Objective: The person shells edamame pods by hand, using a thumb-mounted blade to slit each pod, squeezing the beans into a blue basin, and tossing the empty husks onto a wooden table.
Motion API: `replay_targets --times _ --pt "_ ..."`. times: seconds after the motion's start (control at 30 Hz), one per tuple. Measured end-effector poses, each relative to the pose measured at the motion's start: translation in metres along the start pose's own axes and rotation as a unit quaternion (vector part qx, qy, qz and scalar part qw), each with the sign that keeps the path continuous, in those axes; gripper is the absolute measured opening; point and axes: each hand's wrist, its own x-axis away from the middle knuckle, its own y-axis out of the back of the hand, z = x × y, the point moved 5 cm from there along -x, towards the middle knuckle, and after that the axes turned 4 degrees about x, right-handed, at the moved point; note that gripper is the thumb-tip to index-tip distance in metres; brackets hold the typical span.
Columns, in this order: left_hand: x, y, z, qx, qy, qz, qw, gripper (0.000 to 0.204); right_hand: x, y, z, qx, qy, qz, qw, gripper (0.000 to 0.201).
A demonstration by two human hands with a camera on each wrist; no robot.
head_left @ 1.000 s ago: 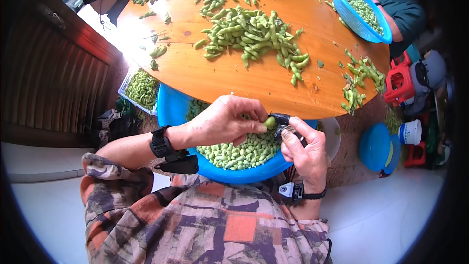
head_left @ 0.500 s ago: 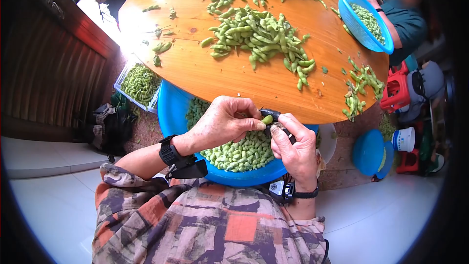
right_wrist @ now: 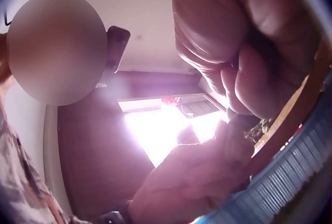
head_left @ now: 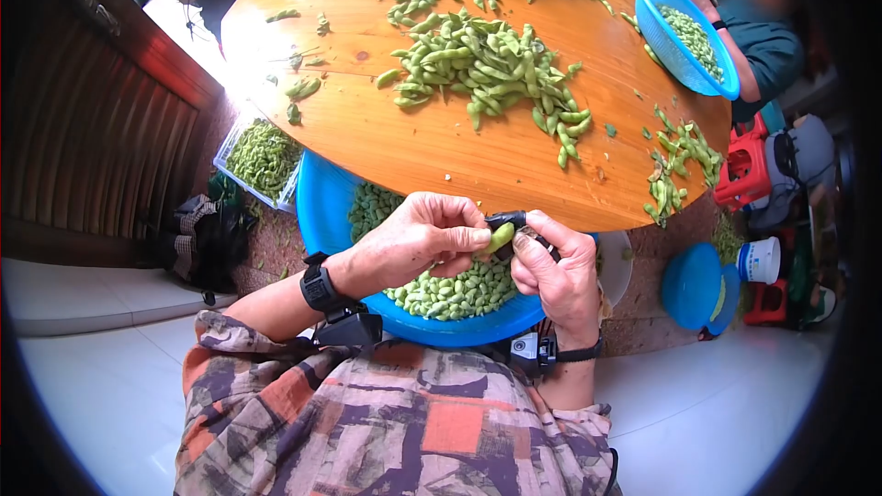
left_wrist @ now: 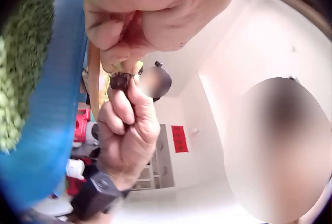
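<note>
A green soybean pod (head_left: 502, 238) is pinched between the thumb and fingers of my left hand (head_left: 413, 237). From the other side my right hand (head_left: 562, 274) grips the pod's far end between thumb and index finger. A black wrapping (head_left: 506, 219) covers that index fingertip; the left wrist view shows the dark fingertip covering (left_wrist: 121, 81) close against the left fingers. Both hands are above a blue basin (head_left: 317, 216), in which shelled green beans (head_left: 450, 294) lie beneath them. Backlight leaves the pod obscured in the right wrist view.
A round wooden table (head_left: 367, 119) stands just beyond the basin, with heaped pods (head_left: 487, 64) on it. A white crate (head_left: 262, 161) of pods is on the left. Across the table, a person's arm (head_left: 749, 60) is beside a blue basket (head_left: 675, 46). Red stools (head_left: 746, 165) stand right.
The head view has shifted slightly. Over the last half second my left hand has lowered a little, and more of the pod shows between the two hands, which keep their grip.
</note>
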Motion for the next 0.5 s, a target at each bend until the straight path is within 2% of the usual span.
replay_targets --times 0.07,0.17,0.2,0.27,0.3,0.33,0.4,0.43,0.5 --pt "-0.001 -0.006 0.003 0.032 -0.012 0.016 0.999 0.010 -0.001 0.002 -0.002 -0.020 -0.021 -0.003 1.000 0.010" --pt "-0.006 -0.007 0.005 -0.091 -0.067 -0.006 0.994 0.014 0.001 -0.007 0.011 0.213 0.089 -0.052 0.972 0.010" --pt "-0.006 -0.009 0.007 -0.092 -0.067 -0.006 0.994 0.014 0.002 -0.007 0.010 0.213 0.089 -0.052 0.972 0.010" --pt "-0.003 -0.011 0.000 -0.227 -0.168 -0.067 0.957 0.014 0.005 -0.007 0.016 0.307 0.163 -0.089 0.933 0.011" --pt "-0.003 -0.011 0.000 -0.274 -0.151 -0.074 0.947 0.016 0.009 -0.013 0.022 0.356 0.193 -0.110 0.908 0.012" --pt "-0.002 -0.011 -0.003 -0.275 -0.150 -0.074 0.947 0.016 0.008 -0.013 0.022 0.355 0.192 -0.110 0.908 0.012" --pt "-0.004 -0.012 -0.002 -0.187 -0.074 -0.034 0.979 0.017 0.008 -0.012 0.023 0.383 0.208 -0.123 0.892 0.012" --pt "-0.006 -0.009 -0.002 -0.144 -0.052 -0.029 0.988 0.026 0.006 -0.007 0.019 0.323 0.162 -0.104 0.927 0.012" --pt "-0.007 -0.007 -0.001 -0.134 -0.037 -0.028 0.990 0.027 0.005 -0.008 0.018 0.343 0.172 -0.099 0.918 0.012"
